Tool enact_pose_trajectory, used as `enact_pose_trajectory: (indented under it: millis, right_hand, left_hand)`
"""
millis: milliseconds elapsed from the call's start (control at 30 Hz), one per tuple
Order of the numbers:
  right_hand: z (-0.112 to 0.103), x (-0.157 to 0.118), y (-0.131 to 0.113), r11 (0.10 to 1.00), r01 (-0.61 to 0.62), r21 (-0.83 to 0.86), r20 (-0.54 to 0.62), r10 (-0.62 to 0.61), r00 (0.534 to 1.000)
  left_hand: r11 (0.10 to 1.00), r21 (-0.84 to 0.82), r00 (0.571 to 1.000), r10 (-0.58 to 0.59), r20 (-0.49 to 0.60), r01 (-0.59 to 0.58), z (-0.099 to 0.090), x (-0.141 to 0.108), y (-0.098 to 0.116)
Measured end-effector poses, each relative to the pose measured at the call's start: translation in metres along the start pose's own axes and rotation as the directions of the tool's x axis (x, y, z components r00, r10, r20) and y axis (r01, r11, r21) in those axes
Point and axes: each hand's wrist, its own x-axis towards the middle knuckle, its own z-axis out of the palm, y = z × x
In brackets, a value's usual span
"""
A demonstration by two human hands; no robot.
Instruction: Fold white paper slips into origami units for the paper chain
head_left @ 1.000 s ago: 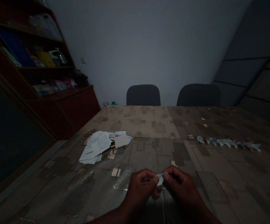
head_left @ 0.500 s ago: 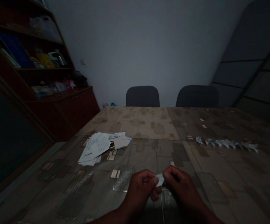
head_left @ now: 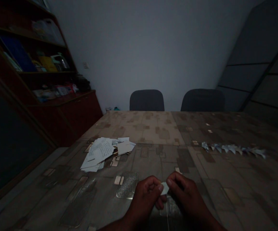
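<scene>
A small pale piece of folded paper [head_left: 164, 188] is held between both hands above the near part of the table. My left hand [head_left: 148, 195] pinches its left side between thumb and fingers. On the other side, my right hand [head_left: 183, 189] grips the upper right edge with thumb and forefinger. To the left lies a loose pile of paper sheets [head_left: 102, 150], some with printed text. A row of several small folded paper pieces [head_left: 232, 149] stretches across the table at the right.
The table [head_left: 153, 131] has a patterned cover. Two dark chairs [head_left: 147, 100] stand behind its far edge. A reddish cabinet with filled shelves [head_left: 78, 109] is at the left, and a plain wall rises behind.
Both hands still hold the small paper, with only slight finger movement. The view has shifted very slightly.
</scene>
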Motion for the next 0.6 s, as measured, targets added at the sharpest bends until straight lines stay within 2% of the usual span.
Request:
enact_pose_trajectory:
  millis: [67, 100, 133, 167, 233, 333, 367, 467, 600]
  right_hand:
    - [-0.003, 0.001, 0.002, 0.995, 0.008, -0.099, -0.021, -0.010, 1.000]
    - [-0.005, 0.002, 0.004, 0.984, 0.024, -0.178, -0.030, -0.030, 0.999]
    - [-0.006, 0.002, 0.006, 0.962, 0.049, -0.269, -0.027, -0.058, 0.998]
    - [-0.008, 0.003, 0.009, 0.927, 0.082, -0.367, -0.014, -0.094, 0.995]
    - [-0.009, 0.004, 0.015, 0.839, 0.122, -0.530, 0.005, -0.140, 0.990]
    - [-0.009, 0.004, 0.020, 0.737, 0.127, -0.664, 0.008, -0.163, 0.987]
    - [-0.008, 0.005, 0.021, 0.716, 0.129, -0.686, 0.010, -0.169, 0.986]
    - [-0.008, 0.004, 0.021, 0.687, 0.148, -0.711, 0.013, -0.198, 0.980]
    - [-0.011, 0.004, 0.021, 0.704, 0.137, -0.696, -0.012, -0.202, 0.979]
  left_hand:
    - [0.990, 0.141, 1.000, 0.021, 0.005, -0.022, -0.004, 0.000, 0.004]
    - [0.962, 0.266, 0.998, 0.063, 0.012, -0.064, -0.008, 0.000, 0.006]
    - [0.896, 0.425, 0.991, 0.133, 0.025, -0.131, -0.011, 0.000, 0.008]
    - [0.792, 0.570, 0.972, 0.227, 0.057, -0.219, -0.015, 0.000, 0.009]
    - [0.533, 0.737, 0.892, 0.397, 0.215, -0.415, -0.020, 0.001, 0.008]
    - [0.169, 0.761, 0.724, 0.488, 0.488, -0.626, -0.023, 0.004, 0.000]
    - [0.075, 0.765, 0.692, 0.490, 0.530, -0.639, -0.024, 0.004, -0.004]
    - [-0.069, 0.747, 0.654, 0.436, 0.619, -0.661, -0.024, 0.005, -0.010]
    - [-0.127, 0.733, 0.642, 0.401, 0.654, -0.668, -0.025, 0.003, -0.011]
